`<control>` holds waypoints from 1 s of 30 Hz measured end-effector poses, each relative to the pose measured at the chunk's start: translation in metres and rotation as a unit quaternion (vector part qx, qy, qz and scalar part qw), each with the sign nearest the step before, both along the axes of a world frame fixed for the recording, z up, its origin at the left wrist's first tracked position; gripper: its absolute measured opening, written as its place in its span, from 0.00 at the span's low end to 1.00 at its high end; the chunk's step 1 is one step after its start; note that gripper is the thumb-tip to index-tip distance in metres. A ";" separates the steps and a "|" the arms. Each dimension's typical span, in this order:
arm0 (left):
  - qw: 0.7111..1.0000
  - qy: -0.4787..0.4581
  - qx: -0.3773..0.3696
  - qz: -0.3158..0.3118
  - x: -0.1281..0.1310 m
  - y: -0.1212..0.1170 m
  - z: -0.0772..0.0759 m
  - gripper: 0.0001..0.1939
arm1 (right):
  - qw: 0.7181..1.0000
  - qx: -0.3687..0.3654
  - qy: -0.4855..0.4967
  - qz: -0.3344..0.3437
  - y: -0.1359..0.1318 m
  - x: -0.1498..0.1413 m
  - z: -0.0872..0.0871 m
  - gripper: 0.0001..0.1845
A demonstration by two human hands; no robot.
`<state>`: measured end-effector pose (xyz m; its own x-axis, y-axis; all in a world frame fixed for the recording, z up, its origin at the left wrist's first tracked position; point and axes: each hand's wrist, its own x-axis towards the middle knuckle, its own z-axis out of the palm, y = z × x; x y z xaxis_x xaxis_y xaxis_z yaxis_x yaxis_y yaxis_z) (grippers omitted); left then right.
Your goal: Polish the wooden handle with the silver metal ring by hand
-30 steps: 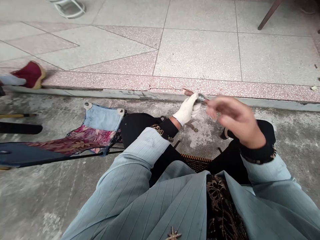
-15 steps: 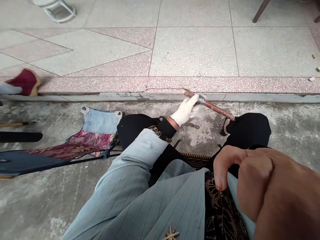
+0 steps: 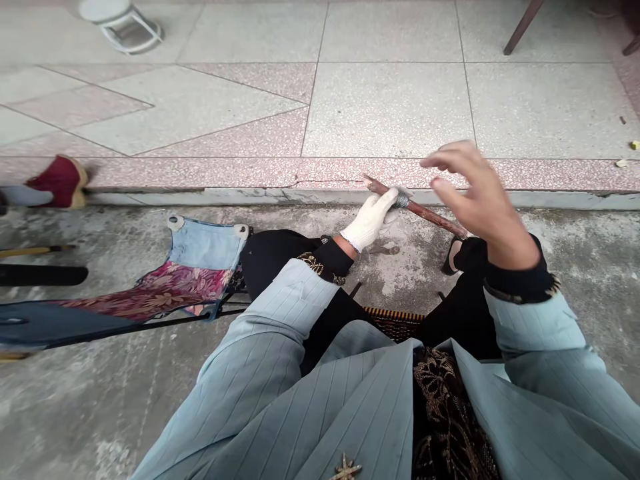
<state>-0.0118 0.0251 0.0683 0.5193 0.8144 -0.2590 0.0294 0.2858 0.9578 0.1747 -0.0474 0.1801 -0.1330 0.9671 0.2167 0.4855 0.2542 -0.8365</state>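
My left hand [image 3: 371,220], in a white knitted glove, is closed around a reddish-brown wooden stick [image 3: 431,216] near its upper left end. A coil of silvery wire [image 3: 401,199] is wound round the stick just beside my gloved fingers. The stick slants down to the right, its lower end close to my right knee. Bare and raised above the stick's right half, my right hand [image 3: 477,193] has its fingers apart and curved, with nothing in them. It hides part of the paving edge behind it.
Ahead runs a raised terrazzo step [image 3: 240,175] with a cracked edge. A folding chair of blue and floral cloth [image 3: 185,273] stands to my left. Farther off are another person's red shoe [image 3: 60,181], a white stool [image 3: 125,23] and a dark furniture leg [image 3: 523,27].
My right hand has moved from close to the camera at lower right forward to above the stick, and its fingers have spread. My left hand and the stick have stayed in place.
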 end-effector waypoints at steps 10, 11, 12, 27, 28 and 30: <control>0.995 -0.029 0.078 0.051 -0.006 0.019 -0.005 0.22 | 0.967 -0.226 0.086 0.077 0.087 -0.010 -0.089 0.34; 0.994 -0.001 0.102 0.040 -0.007 0.022 -0.007 0.22 | 0.971 -0.216 0.082 0.064 0.090 -0.010 -0.088 0.33; 0.991 0.035 0.131 0.017 -0.008 0.024 -0.009 0.21 | 0.975 -0.205 0.068 0.050 0.093 -0.009 -0.087 0.31; 0.897 0.258 0.282 -0.220 -0.030 0.050 -0.002 0.16 | 0.873 -0.346 -0.046 0.340 0.079 0.032 -0.080 0.17; 0.916 0.227 0.263 -0.200 -0.029 0.049 -0.005 0.16 | 0.898 -0.322 -0.004 0.300 0.078 0.035 -0.078 0.19; 0.941 0.182 0.224 -0.178 -0.026 0.044 -0.012 0.17 | 0.939 -0.277 0.062 0.196 0.079 0.037 -0.078 0.20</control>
<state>-0.0378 0.0689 0.0561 0.7235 0.6748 -0.1454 0.3967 -0.2341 0.8876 0.2114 0.0314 0.1024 -0.5091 0.8182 -0.2671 0.3352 -0.0973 -0.9371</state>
